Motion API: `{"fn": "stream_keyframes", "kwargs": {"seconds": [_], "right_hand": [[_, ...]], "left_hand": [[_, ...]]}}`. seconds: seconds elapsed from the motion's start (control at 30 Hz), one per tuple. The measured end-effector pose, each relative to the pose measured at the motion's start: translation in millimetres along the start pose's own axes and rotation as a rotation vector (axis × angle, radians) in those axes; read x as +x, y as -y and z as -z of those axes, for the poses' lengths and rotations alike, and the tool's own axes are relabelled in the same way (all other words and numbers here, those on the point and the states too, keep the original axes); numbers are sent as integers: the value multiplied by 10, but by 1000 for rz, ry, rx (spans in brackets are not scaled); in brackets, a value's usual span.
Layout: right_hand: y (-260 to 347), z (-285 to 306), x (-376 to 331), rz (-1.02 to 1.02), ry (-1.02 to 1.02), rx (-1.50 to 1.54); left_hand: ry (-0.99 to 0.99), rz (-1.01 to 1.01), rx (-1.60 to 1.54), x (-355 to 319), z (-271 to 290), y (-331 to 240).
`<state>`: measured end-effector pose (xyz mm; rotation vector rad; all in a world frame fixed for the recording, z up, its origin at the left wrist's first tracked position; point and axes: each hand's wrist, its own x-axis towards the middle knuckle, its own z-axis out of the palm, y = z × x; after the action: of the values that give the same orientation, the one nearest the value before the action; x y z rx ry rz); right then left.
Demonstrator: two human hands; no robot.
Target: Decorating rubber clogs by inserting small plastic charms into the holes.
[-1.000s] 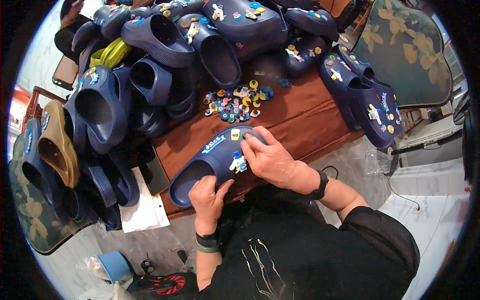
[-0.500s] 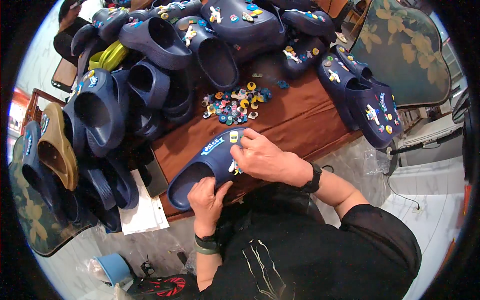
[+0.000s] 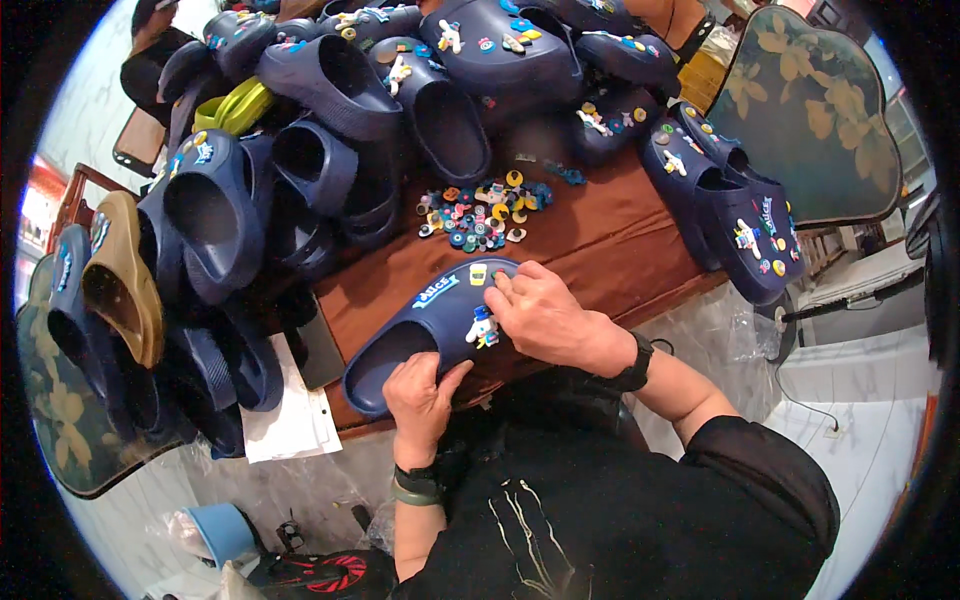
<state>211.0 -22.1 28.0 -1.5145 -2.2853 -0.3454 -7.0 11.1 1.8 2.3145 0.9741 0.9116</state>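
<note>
A navy clog point(image 3: 455, 318) lies on the table's near edge, its toe pointing up and right. On its upper sit a blue lettered banner charm point(image 3: 435, 292), a small yellow-and-white charm point(image 3: 478, 274) and a white character charm with a blue hat point(image 3: 482, 327). My left hand point(image 3: 422, 400) grips the clog by the near rim of its foot opening. Pinched together, the fingers of my right hand point(image 3: 550, 315) press at the toe; whatever they hold is mostly hidden. A pile of loose charms point(image 3: 485, 212) lies just beyond the clog.
Many decorated navy clogs point(image 3: 215, 215) crowd the left and far side, among them a tan one point(image 3: 125, 280) and a lime-green one point(image 3: 235, 108). A finished-looking pair point(image 3: 730, 205) stands at the right. White papers point(image 3: 288, 415) hang over the near left edge; a blue bucket point(image 3: 222, 532) is below.
My right hand has shifted slightly right and down along the toe, uncovering the white character charm. The left hand keeps its grip; the whole view has shifted a little.
</note>
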Motion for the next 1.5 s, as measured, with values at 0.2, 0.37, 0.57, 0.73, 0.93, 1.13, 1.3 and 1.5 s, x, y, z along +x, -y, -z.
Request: {"fn": "stream_keyframes", "kwargs": {"seconds": [0.2, 0.37, 0.57, 0.73, 0.93, 1.13, 1.3, 1.5], "right_hand": [[-102, 66, -86, -123, 20, 102], [-668, -148, 27, -344, -111, 476], [-973, -645, 263, -127, -5, 126], [-1006, -843, 166, -146, -170, 169], [-938, -697, 60, -249, -242, 235], [-459, -1, -246, -185, -442, 93], [-111, -60, -523, -157, -325, 19], [-36, -118, -455, -191, -300, 40]], "left_hand": [[-13, 12, -11, -13, -4, 14], [-37, 9, -3, -43, -15, 37], [-57, -4, -67, -56, -85, 112], [-50, 23, -85, -44, -73, 66], [-28, 46, -52, -59, -70, 82], [-37, 11, -34, -74, -34, 69], [-7, 33, 9, -55, -13, 63], [-32, 2, -19, 19, -77, 69]]}}
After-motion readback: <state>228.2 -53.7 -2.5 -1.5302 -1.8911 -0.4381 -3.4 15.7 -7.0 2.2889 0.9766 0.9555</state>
